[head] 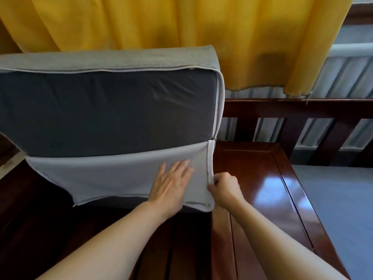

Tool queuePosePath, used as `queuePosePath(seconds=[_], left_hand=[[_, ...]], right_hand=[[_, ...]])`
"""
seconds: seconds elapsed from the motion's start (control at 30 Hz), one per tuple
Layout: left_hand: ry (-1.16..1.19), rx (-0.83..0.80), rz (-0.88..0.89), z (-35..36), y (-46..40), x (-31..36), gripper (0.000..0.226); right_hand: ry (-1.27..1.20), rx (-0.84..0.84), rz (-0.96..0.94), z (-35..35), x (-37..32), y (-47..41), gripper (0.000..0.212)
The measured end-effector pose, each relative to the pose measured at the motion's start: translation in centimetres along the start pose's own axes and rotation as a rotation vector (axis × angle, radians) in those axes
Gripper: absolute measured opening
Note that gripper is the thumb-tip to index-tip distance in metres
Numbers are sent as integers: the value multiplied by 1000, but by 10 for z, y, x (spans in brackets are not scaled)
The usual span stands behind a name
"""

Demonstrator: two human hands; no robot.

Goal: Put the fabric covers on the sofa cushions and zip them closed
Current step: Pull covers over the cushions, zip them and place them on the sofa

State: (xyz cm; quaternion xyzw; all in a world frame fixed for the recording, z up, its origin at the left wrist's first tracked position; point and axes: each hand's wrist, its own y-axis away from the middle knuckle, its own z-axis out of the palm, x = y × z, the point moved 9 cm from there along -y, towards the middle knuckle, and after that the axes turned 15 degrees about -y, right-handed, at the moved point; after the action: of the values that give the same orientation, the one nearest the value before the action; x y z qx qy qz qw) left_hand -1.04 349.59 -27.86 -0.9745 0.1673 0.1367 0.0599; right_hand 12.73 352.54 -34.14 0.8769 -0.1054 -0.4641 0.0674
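Note:
A dark grey sofa cushion (pixel 105 110) stands tilted on the wooden sofa seat, partly inside a light grey fabric cover (pixel 113 174). The cover's flap lies over the cushion's lower part, and the upper part is bare. A small metal zip slider (pixel 214 137) sits on the right edge, where the flap ends. My left hand (pixel 171 182) lies flat with straight fingers on the flap near its right side. My right hand (pixel 224 187) pinches the cover's right edge just below the zip line.
A glossy dark wooden armrest (pixel 260 182) runs along the right of the cushion, with a slatted wooden rail (pixel 302 110) behind it. A yellow curtain (pixel 181 23) hangs at the back. A grey surface (pixel 339 203) lies at the far right.

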Motion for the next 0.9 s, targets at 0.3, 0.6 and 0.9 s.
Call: queuePosePath(seconds=[0.3,0.6,0.9], left_hand=[[-4,-134,8,-46,25,-14,90],[160,287,-205,-146,14,-47,27],[189,491,-99,-203,-15,-31,8]], right_hand=[[-535,-70,182,-10,-43,30,9],[-745,129,105,-54,-99,29,17],[-751,91,-103,-93,-128,35,17]])
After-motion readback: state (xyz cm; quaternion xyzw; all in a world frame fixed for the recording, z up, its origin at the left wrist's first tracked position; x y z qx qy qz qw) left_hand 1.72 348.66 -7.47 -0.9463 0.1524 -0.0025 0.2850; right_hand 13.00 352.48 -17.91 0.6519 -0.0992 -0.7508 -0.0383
